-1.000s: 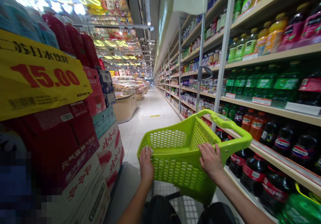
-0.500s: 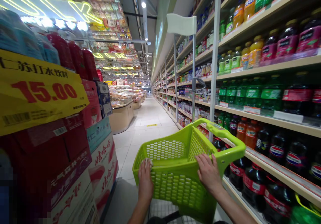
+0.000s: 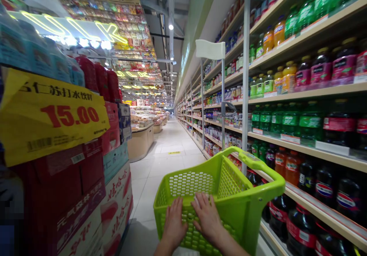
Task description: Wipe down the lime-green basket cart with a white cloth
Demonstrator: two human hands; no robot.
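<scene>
A lime-green shopping cart [image 3: 241, 194] with perforated basket walls stands right in front of me, turned sideways, its handle at the right. My left hand [image 3: 175, 218] lies over the near rim, fingers stretched forward. Close beside it on the same rim rests my right hand [image 3: 208, 213], its fingers also extended and slightly spread. A small whitish bit shows at the right fingertips; I cannot make out what it is. The visible part of the basket's inside holds no goods.
Drink shelves [image 3: 304, 137] with several rows of bottles run along the right. Stacked drink cartons [image 3: 114, 210] rise at the left under a yellow price sign [image 3: 54, 114]. A tiled aisle [image 3: 169, 137] leads ahead past display counters [image 3: 140, 141]. A white-topped metal frame [image 3: 210, 50] stands by the shelves.
My right hand has moved left along the rim, close to my left hand, which shifted slightly right. The whitish bit was at my left fingertips before. The view has tilted up a little.
</scene>
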